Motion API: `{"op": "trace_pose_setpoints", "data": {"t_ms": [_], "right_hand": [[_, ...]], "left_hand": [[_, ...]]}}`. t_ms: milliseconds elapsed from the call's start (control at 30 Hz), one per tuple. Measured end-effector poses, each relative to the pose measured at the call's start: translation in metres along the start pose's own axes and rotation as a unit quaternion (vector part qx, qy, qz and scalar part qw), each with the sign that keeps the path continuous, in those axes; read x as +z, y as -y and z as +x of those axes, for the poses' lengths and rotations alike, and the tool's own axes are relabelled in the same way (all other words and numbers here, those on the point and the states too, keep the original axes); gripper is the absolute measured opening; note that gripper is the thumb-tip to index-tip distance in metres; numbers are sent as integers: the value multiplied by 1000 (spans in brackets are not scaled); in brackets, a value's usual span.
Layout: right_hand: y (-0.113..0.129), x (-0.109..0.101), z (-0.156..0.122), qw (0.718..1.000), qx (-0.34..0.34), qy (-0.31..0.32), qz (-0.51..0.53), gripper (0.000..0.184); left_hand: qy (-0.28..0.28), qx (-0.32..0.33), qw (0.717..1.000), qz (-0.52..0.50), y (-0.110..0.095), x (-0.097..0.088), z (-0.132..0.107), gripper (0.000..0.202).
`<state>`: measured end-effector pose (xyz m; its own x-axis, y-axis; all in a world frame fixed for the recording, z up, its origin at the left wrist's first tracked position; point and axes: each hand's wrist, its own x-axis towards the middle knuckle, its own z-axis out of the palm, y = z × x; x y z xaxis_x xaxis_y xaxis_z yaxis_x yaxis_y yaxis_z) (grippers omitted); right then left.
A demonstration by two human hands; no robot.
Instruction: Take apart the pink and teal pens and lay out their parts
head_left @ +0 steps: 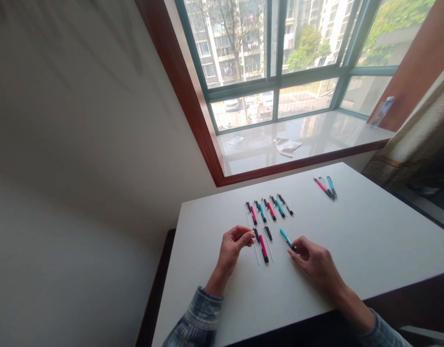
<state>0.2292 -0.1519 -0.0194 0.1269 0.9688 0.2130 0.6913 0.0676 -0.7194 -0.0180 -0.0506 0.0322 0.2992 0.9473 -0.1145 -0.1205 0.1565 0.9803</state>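
My right hand (313, 260) pinches a teal pen barrel (284, 235) by its dark end, low over the white table. My left hand (233, 248) has thumb and fingertips pressed together; whatever they hold, if anything, is too small to make out. Beside those fingertips lies a black pen grip (257, 234), with a pink pen barrel (264, 249) to its right. Another black grip (268, 233) and a thin clear refill (271, 251) lie between the two hands. Farther back, several taken-apart pens in pink and teal (271, 210) form a row.
Three pens (326, 188) lie together at the table's far right. Behind the white table (222, 308), a window sill holds a white cloth (287, 146), a small packet (235, 140) and a clear bottle (382, 112). A curtain (406, 130) hangs at the right.
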Motion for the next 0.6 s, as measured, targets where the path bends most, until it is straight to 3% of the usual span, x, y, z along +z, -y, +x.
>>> {"op": "trace_pose_setpoints", "data": {"t_ms": [133, 367, 600], "right_hand": [[4, 0, 4, 999, -34, 39, 0, 18], [-5, -1, 15, 992, -113, 47, 25, 21], [-2, 1, 12, 993, -106, 52, -2, 16]], "left_hand": [[-4, 5, 1000, 5, -1, 1, -1, 20], [-7, 4, 1000, 4, -2, 1, 0, 20], [-7, 1, 1000, 10, -3, 2, -1, 22]]}}
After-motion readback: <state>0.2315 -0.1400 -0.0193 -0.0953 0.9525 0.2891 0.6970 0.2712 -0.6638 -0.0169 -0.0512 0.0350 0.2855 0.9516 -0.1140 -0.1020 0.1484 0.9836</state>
